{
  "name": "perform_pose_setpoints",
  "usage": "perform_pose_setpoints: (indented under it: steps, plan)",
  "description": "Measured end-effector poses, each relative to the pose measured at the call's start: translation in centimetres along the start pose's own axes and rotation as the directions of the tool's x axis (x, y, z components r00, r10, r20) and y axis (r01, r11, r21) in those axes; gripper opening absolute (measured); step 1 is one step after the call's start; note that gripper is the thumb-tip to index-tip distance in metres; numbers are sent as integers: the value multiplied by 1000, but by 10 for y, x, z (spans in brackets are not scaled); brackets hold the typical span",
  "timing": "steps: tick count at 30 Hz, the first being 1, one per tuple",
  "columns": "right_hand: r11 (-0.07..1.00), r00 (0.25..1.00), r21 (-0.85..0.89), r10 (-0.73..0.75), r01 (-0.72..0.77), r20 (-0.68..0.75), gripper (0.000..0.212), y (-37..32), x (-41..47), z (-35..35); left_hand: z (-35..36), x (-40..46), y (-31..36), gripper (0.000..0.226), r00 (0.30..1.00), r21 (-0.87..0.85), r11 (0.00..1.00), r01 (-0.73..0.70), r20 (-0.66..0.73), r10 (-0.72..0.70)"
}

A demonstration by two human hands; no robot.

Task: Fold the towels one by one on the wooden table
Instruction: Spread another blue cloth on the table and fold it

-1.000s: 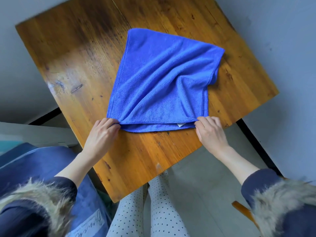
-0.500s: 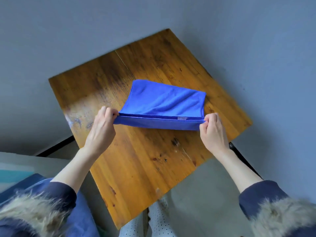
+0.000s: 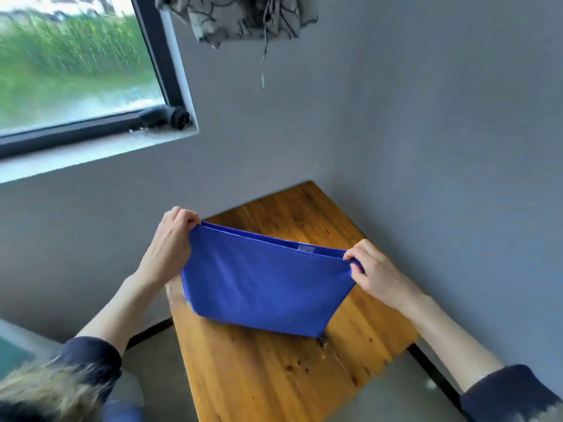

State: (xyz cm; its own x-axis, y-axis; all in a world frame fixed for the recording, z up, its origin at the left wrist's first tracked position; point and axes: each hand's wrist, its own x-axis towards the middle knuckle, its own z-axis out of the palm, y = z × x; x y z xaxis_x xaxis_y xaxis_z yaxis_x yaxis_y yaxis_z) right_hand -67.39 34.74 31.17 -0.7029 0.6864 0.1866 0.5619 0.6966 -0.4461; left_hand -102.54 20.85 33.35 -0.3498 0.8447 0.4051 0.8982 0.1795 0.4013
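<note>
Towel hangs between our hands, left and right each pinching a top corner, long axis left-right above table.

Both arms are bare from the wrist up to around the elbow, with dark navy sleeves pushed back. The right sleeve is the same navy. There's shaggy tan-and-grey fur trim down at the bottom left corner, pretty blurry. No rings or watch visible on the left hand or right hand.
</note>
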Motion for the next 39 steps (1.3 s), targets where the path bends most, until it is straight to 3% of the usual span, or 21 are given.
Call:
perform_pose_setpoints:
  steps: [5, 9, 14, 19, 22, 25, 29, 33, 39]
  plan:
    - [948, 958, 316, 124, -38, -258, 22, -30, 36, -22, -39, 8, -4, 26, 996, -35, 999, 24, -90, -27]
    - [789, 915, 606, 313, -100, -256, 27, -44, 55, -37, -64, 12, -4, 26, 995, 24, 997, -72, -69, 74]
    - [575, 862, 815, 446, -70, -241, 17, -57, 76, -53, -83, 11, -9, 20, 993, -26, 993, -114, 15, 115]
    - [519, 849, 853, 476, -58, -231, 13, -66, 91, -62, -79, -1, -17, 20, 990, -40, 995, -86, 107, 90]
    - [496, 866, 866, 457, -58, -204, 12, -66, 94, -67, -84, 0, -18, 15, 999, -87, 996, -30, 32, 33]
    - [384, 894, 922, 428, -47, -132, 16, -66, 93, -71, -94, 5, -17, 15, 996, -243, 968, 61, -45, -74]
    - [322, 908, 945, 409, -53, -89, 19, -67, 92, -74, -105, 8, -18, 16, 976, -469, 859, 203, 23, -219]
    - [337, 906, 940, 411, -51, -98, 18, -67, 93, -72, -109, 9, -20, 18, 965, -526, 820, 228, 7, -264]
    - [235, 903, 972, 422, -26, -78, 20, -66, 94, -75, -114, 11, -22, 27, 970, -538, 817, 209, 11, -242]
